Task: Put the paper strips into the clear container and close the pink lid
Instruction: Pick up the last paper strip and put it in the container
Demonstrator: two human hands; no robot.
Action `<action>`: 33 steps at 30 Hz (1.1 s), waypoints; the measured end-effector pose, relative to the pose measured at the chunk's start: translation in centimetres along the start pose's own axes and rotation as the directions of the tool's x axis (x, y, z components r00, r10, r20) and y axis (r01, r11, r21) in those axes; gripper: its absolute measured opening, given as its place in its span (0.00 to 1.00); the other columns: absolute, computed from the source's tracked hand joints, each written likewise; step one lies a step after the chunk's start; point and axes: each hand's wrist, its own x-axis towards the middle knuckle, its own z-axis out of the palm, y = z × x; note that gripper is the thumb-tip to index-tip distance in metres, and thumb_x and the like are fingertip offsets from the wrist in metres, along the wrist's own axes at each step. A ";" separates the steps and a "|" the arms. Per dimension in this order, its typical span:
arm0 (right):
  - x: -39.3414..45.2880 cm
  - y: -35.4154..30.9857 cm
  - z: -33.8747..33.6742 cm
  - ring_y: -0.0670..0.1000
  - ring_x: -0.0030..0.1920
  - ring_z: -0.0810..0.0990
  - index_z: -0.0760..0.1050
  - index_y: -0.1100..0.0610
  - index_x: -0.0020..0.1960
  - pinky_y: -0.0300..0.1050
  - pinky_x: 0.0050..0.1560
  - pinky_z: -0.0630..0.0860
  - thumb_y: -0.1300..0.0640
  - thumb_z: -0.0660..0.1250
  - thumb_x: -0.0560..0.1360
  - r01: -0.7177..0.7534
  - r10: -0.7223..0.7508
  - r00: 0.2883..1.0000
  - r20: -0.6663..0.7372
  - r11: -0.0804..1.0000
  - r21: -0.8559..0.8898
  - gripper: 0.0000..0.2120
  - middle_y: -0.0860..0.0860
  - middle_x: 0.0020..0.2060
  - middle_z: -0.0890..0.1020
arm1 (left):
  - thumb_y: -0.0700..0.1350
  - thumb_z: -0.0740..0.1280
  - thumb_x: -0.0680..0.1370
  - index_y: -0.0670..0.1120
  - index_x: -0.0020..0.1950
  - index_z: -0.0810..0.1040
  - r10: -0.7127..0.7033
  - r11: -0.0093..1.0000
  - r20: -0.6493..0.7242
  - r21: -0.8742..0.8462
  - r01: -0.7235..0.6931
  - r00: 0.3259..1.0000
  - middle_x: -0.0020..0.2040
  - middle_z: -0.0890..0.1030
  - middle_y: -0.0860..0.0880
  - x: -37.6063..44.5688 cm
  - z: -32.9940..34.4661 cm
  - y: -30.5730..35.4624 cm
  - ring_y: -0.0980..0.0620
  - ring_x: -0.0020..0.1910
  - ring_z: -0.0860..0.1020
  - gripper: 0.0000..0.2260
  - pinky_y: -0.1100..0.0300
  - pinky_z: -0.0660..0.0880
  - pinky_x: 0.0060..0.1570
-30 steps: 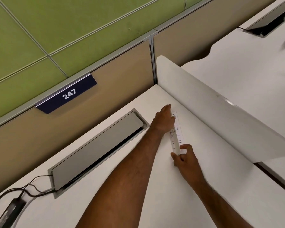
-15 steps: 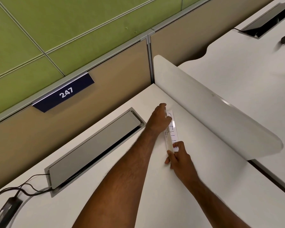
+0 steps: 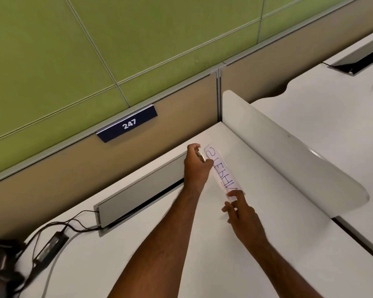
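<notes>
Your left hand [image 3: 196,166] reaching forward, fingers curled in a pinching grip, your right hand [image 3: 242,214] nearer, fingers extended, both forearms bare

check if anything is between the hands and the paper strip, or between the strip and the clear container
Nothing stands between: the left hand grips the paper strip at its far end and the right hand touches its near end. The clear container is not in view, so that path cannot be judged.
</notes>
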 end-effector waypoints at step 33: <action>-14.0 -10.4 4.0 0.57 0.39 0.86 0.62 0.43 0.70 0.46 0.32 0.80 0.32 0.53 0.77 -0.127 -0.046 0.946 0.321 0.859 0.496 0.26 0.54 0.46 0.86 | 0.30 0.73 0.73 0.56 0.61 0.72 -0.249 0.868 -0.460 -0.497 -0.015 0.853 0.56 0.81 0.58 -24.3 -20.7 -6.1 0.52 0.50 0.85 0.26 0.65 0.79 0.43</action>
